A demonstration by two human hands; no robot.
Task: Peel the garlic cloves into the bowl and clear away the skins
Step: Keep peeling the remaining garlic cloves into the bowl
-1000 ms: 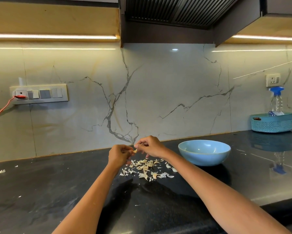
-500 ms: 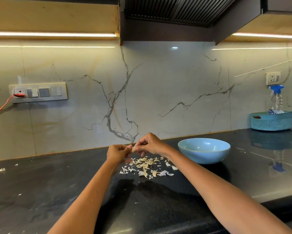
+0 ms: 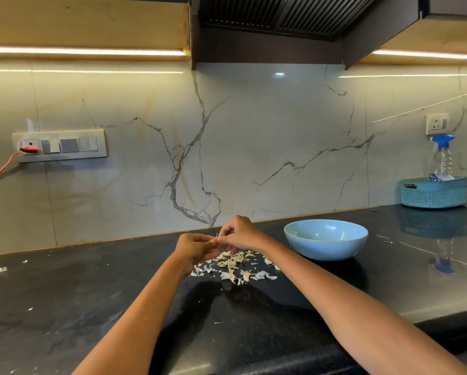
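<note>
Two bare arms come up from the bottom of the frame, one from the lower left and one from the lower right. No sleeves show on either arm, all the way down to the bottom edge. The left hand [image 3: 193, 246] and the right hand [image 3: 239, 234] are bare too, with no gloves. No rings, watch or bands show on the wrists or on the fingers [image 3: 221, 240]. The fingers look small this far from the camera, so the nails cannot be made out.
</note>
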